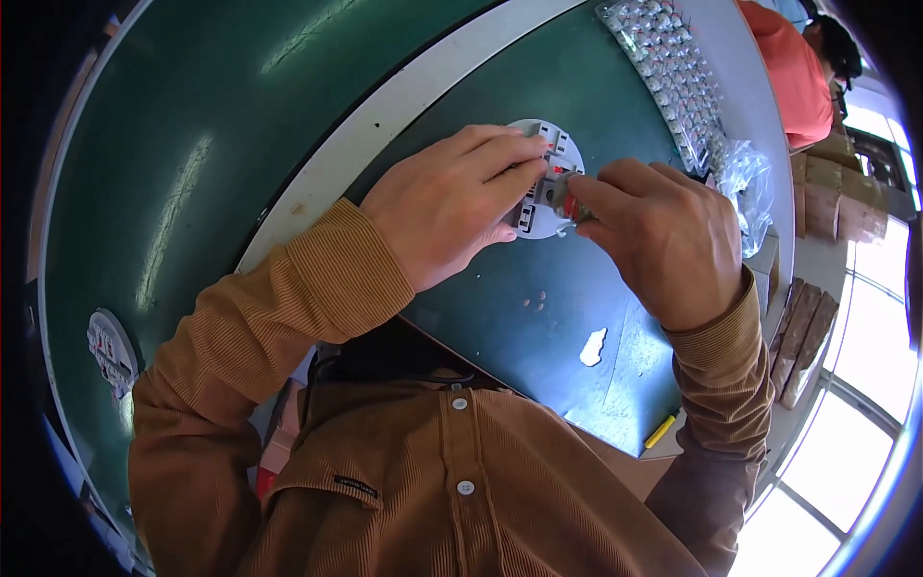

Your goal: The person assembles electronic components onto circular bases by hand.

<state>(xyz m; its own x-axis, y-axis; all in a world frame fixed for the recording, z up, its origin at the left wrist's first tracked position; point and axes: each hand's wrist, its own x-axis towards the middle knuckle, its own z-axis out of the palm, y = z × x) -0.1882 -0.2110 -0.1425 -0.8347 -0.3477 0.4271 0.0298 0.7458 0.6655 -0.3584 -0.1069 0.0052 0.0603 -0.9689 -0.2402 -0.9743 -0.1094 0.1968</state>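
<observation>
A round white plastic base (548,227) with grey and dark fittings and small red spots lies on the green work surface. My left hand (447,207) grips it from the left, fingers across its top and thumb by its lower edge, hiding much of it. From the right, my right hand (668,231) is closed on a small grey and red part (571,204) at the base's right side. The fingers cover most of that part, so its kind cannot be told.
A clear tray (663,72) of several round silvery parts stands at the upper right, beside a crumpled plastic bag (748,183). A yellow-handled tool (661,432) lies at the near right corner. Another round base (112,348) is far left. Someone in red (788,72) is beyond, near cardboard boxes (836,197).
</observation>
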